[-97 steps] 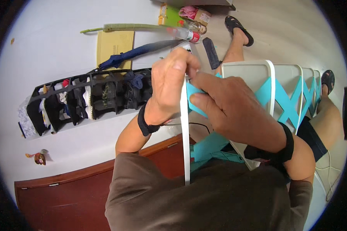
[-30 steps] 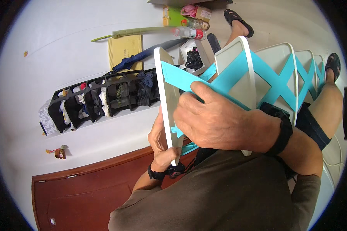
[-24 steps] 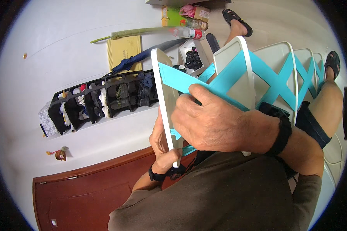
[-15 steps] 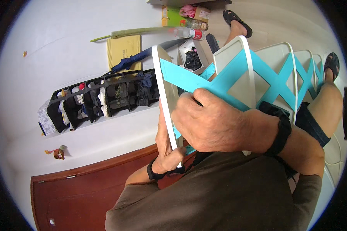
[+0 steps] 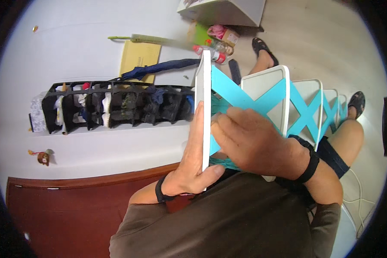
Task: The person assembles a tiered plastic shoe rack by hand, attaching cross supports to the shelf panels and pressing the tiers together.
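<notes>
A tiered rack of white trays (image 5: 264, 88) joined by crossing turquoise strips (image 5: 233, 88) stretches from my hands to the right, toward my legs. Its end tray (image 5: 206, 86) stands edge-on in front of me. My left hand (image 5: 189, 165) grips this tray: the fingers lie along its outer face and the thumb hooks round its near edge. On the inner side, my right hand (image 5: 260, 144) is closed at the turquoise strips, its fingertips close against the end tray. The hand itself partly hides what those fingers hold. Both wrists wear black bands.
Left, a black compartment rack (image 5: 133, 107) holds shoes and other things. Beyond it are a blue umbrella (image 5: 163, 69), a yellow flat package (image 5: 137, 60) and plastic bottles (image 5: 217, 56). A red-brown door (image 5: 90, 215) is at lower left; a white cable (image 5: 360, 200) trails at right.
The end tray has shifted right and turned more edge-on. My left hand went with it, its fingers now flatter along the face. My right fingers have moved from the upper strip toward the tray.
</notes>
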Available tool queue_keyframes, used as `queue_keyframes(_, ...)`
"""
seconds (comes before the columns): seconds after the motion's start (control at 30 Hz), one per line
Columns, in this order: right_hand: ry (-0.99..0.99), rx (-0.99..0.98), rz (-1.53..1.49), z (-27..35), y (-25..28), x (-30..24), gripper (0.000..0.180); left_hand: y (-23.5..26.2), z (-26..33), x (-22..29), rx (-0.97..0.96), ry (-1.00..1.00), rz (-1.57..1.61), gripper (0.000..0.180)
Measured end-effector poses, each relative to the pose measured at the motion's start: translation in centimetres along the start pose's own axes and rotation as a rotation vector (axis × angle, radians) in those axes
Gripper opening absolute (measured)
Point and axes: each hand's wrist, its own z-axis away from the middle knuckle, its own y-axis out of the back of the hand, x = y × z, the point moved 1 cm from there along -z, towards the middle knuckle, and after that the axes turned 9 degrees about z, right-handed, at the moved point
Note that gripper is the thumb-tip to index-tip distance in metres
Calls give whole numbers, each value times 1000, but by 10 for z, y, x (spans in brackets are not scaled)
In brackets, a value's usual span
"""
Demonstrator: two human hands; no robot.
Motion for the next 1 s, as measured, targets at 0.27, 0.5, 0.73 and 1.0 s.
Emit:
queue_keyframes(0.27,-467,-337,68,27,63,9,66,64,-12,-91,308,-109,238,61)
queue_keyframes(0.5,-781,-417,179,71,64,-15,74,35,-29,-234,176,448,1341,46)
queue_keyframes(0.73,-1041,-443,250,89,52,-22,60,-35,-45,-203,-101,-29,1137,46)
queue_keyframes(1.0,-1293,-45,193,245,152,2,53,-74,-80,-185,-64,-425,1032,46)
